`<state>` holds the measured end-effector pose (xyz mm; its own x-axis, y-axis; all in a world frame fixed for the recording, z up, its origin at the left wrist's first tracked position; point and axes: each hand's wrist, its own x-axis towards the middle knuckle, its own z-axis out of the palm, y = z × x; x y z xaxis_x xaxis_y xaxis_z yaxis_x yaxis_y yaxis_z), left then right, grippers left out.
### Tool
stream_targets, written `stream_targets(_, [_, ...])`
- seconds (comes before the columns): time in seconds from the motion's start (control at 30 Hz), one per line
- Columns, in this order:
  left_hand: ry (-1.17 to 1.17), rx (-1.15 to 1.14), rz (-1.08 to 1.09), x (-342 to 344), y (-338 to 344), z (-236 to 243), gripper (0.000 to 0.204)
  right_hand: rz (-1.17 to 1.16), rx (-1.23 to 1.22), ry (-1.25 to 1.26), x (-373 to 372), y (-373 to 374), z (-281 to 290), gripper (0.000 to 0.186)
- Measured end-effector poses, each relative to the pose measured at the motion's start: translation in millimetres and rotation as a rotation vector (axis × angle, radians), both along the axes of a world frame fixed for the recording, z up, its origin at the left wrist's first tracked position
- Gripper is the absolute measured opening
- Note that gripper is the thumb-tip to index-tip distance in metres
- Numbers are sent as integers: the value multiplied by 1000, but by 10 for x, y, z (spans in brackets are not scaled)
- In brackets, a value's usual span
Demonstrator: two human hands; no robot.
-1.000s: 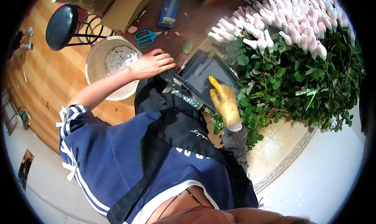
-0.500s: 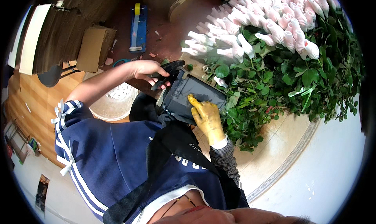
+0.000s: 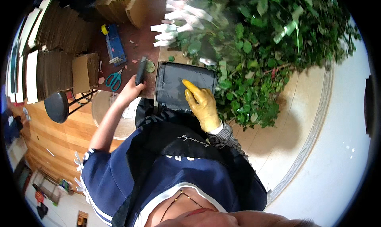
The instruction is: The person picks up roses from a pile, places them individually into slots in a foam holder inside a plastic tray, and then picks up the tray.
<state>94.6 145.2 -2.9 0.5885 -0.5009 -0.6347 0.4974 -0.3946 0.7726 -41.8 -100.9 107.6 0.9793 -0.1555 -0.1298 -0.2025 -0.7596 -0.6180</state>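
Observation:
My left hand (image 3: 131,91) is closed around a black stapler-like tool (image 3: 141,70), which points away from me at the table's near edge. My right hand (image 3: 202,106) wears a yellow rubber glove. Its index finger stretches over a flat dark grey rectangular pad (image 3: 168,78) that looks wrapped in clear plastic; nothing is held in this hand, and whether the fingertip presses the surface I cannot tell. Right beside the pad lies a large heap of leafy green stems (image 3: 250,88). Several blossoms at the far side wear white foam net sleeves (image 3: 178,14).
Teal-handled scissors (image 3: 114,81) and a blue tape dispenser (image 3: 115,46) lie on the dark red table (image 3: 133,42). Stacked cardboard (image 3: 59,32) stands at the left. A round tub (image 3: 107,115) with white pieces sits below the table, near a black stool (image 3: 56,107).
My left hand has drawn the black tool off the pad's left edge and turned it upright. My right hand stays over the pad. The view has shifted, bringing the scissors into plain sight.

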Motion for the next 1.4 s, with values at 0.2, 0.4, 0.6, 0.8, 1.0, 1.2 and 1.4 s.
stream_targets(0.2, [-710, -21, -209, -771, -559, 1073, 103, -165, 1208, 30, -377, 175, 47, 50])
stream_targets(0.4, [-1122, -368, -726, -727, -1166, 855, 83, -531, 614, 296, -1104, -467, 19, 38])
stream_targets(0.6, [-1206, 21, -709, -612, -1175, 288, 65, -441, -302, 667, -1489, -754, -98, 49])
stream_targets(0.8, [-1188, 77, -700, -681, -1147, 309, 37, -143, -366, 479, -1209, -715, -160, 48])
stream_targets(1.0, [-1196, 69, -685, -676, -1171, 310, 33, -281, -262, 745, -1268, -885, -101, 49])
stream_targets(1.2, [-1218, 28, -660, -680, -1160, 254, 28, -131, -342, 594, -1170, -825, -193, 42])
stream_targets(1.4, [-1236, 41, -662, -696, -1157, 257, 26, -220, 818, 694, -1224, -1193, -831, 50])
